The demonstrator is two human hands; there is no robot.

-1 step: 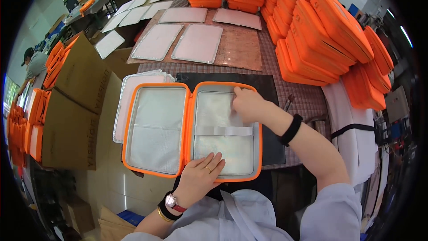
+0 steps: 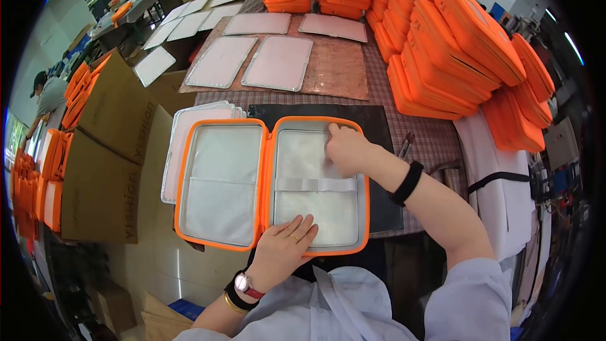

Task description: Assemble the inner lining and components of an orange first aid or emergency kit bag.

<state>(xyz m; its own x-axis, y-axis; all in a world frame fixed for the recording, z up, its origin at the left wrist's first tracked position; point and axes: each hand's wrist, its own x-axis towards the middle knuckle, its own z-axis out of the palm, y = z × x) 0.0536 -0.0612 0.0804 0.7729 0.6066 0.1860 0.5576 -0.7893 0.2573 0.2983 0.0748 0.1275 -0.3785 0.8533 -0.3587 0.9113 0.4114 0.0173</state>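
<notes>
An orange-rimmed zip case point(image 2: 266, 177) lies opened flat in front of me. Its left half has a silvery lining with a pocket point(image 2: 221, 211). In the right half sits a silvery panel point(image 2: 303, 155), crossed by a pale grey strap point(image 2: 315, 184). My left hand point(image 2: 287, 243) rests over the near edge of that half, fingers stretched out onto the panel. At the far edge of the same half, my right hand point(image 2: 347, 151) is closed, its fingers curled down against the lining. Whatever its fingertips hold, if anything, is hidden.
Pale edged panels point(image 2: 172, 177) are stacked left of the case, and more panels point(image 2: 278, 63) lie on a brown sheet point(image 2: 341, 72) beyond. Orange cases point(image 2: 442, 57) pile up at the right. A cardboard box point(image 2: 107, 151) stands left. Another person point(image 2: 47, 95) is far left.
</notes>
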